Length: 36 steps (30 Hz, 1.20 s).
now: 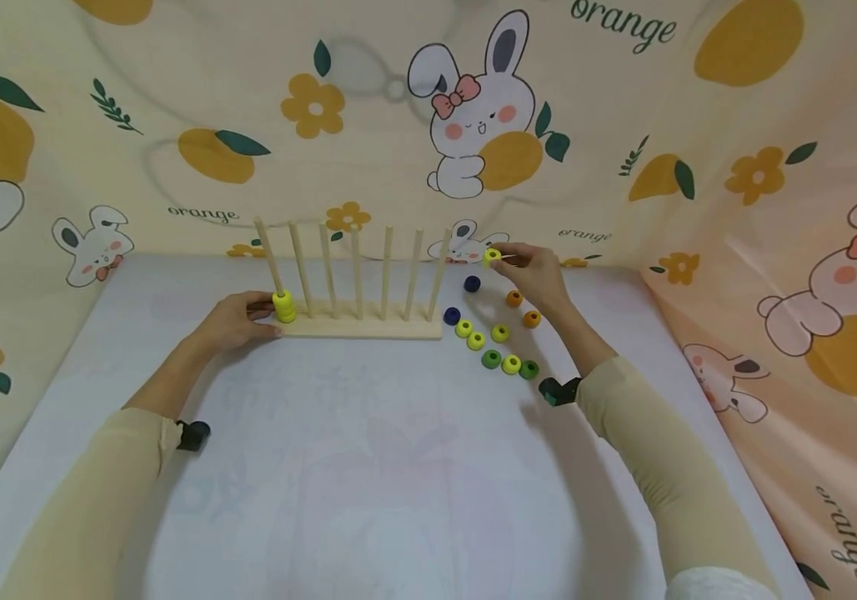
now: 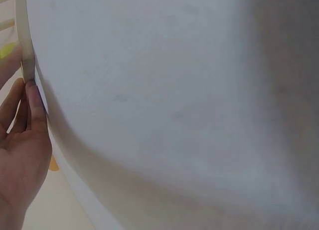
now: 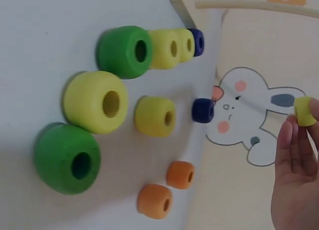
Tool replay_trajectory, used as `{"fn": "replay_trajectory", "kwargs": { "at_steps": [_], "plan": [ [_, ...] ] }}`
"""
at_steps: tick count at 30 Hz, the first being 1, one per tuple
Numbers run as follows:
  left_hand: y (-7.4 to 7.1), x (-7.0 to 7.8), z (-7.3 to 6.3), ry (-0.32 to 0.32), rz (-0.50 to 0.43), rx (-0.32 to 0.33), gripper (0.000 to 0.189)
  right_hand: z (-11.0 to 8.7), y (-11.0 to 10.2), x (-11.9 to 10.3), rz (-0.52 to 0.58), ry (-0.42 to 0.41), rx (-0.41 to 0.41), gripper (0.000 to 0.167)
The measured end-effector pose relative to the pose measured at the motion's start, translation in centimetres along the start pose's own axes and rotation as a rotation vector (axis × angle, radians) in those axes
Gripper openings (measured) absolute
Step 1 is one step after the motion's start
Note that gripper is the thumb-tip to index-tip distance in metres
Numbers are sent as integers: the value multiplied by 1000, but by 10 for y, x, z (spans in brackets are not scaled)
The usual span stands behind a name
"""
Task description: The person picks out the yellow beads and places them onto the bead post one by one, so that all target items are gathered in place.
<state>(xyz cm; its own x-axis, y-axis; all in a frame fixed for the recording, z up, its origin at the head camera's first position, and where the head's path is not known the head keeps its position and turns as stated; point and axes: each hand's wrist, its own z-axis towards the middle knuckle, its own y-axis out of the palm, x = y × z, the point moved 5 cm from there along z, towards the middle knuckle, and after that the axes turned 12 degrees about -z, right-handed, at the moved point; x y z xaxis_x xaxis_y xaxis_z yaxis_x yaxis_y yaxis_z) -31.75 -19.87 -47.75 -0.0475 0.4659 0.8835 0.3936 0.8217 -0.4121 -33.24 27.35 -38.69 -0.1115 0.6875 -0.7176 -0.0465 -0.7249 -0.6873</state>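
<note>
A wooden peg rack (image 1: 361, 330) with a row of several upright pegs stands near the back of the table. Yellow beads (image 1: 284, 308) are stacked at the foot of its leftmost peg. My left hand (image 1: 228, 323) grips the left end of the rack's base, with thumb and fingers on either side of the board (image 2: 26, 45) in the left wrist view. Raised beyond the rack's right end, my right hand (image 1: 538, 279) pinches a yellow bead (image 3: 302, 112) between thumb and fingertips, its hole facing the head camera.
Loose beads lie right of the rack: green beads (image 3: 67, 159), yellow beads (image 3: 82, 100), orange beads (image 3: 153, 201) and dark blue beads (image 3: 202, 110). A white cloth (image 1: 338, 467) covers the table. Behind it hangs a printed curtain (image 1: 248, 75) with rabbits and oranges.
</note>
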Motion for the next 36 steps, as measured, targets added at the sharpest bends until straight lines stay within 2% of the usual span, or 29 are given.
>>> {"fn": "replay_trajectory", "kwargs": {
  "at_steps": [5, 11, 17, 27, 36],
  "plan": [
    [-1, 0, 1, -4, -2, 3, 74, 1, -6, -13, 35, -14, 6, 34],
    [-2, 1, 1, -9, -6, 6, 73, 6, -13, -32, 49, -71, 30, 35],
    [-1, 0, 0, -21, 0, 6, 74, 7, -19, -50, 27, -111, 35, 35],
    [0, 0, 2, -1, 1, 0, 75, 7, -25, -79, -3, -171, 35, 33],
    [-2, -2, 2, -16, 11, 5, 78, 10, -22, -109, 16, -253, -3, 33]
  ]
}}
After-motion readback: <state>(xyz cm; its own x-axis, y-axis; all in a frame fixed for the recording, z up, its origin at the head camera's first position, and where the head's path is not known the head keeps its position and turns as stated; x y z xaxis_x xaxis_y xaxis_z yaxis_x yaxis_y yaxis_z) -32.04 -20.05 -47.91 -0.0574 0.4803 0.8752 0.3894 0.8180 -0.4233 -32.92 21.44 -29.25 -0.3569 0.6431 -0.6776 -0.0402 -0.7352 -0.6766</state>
